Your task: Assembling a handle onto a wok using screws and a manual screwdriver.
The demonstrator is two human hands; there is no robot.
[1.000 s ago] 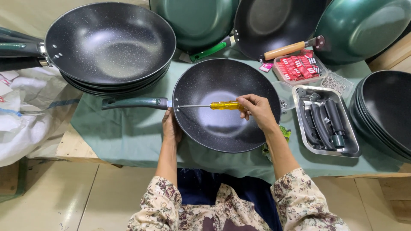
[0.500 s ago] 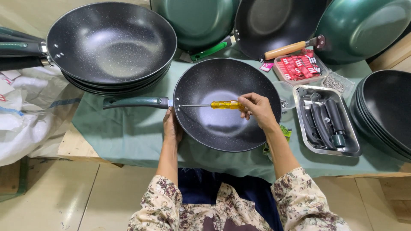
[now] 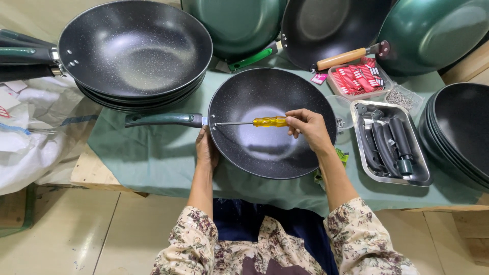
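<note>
Right hand point(image 3: 306, 128) reaches in from the right over the pan point(image 3: 272, 122), fingers curled shut around the yellow handle of a screwdriver point(image 3: 254, 122). The shaft lies flat and points left, tip at the inner wall right where the green handle point(image 3: 163, 119) joins the pan. Left hand point(image 3: 206, 150) comes straight up from below and its grip is pressed on the pan's near-left rim, fingers wrapped on the outside edge just under the handle joint. Both forearms come up from flowery sleeves.

The pan sits on a green cloth point(image 3: 137, 147) covering the surface, pretty much dead centre. Back left is a stack of dark pans point(image 3: 135, 51). More pans lean along the back, green outsides showing, one with a wooden handle point(image 3: 341, 58). Right of the pan is a metal tray point(image 3: 389, 145) holding dark handles, and behind it a clear box of red packets point(image 3: 359, 77). Another pan stack point(image 3: 458, 135) is at far right. White sacking point(image 3: 30, 142) lies at left, beige tiled floor point(image 3: 102, 234) below.
</note>
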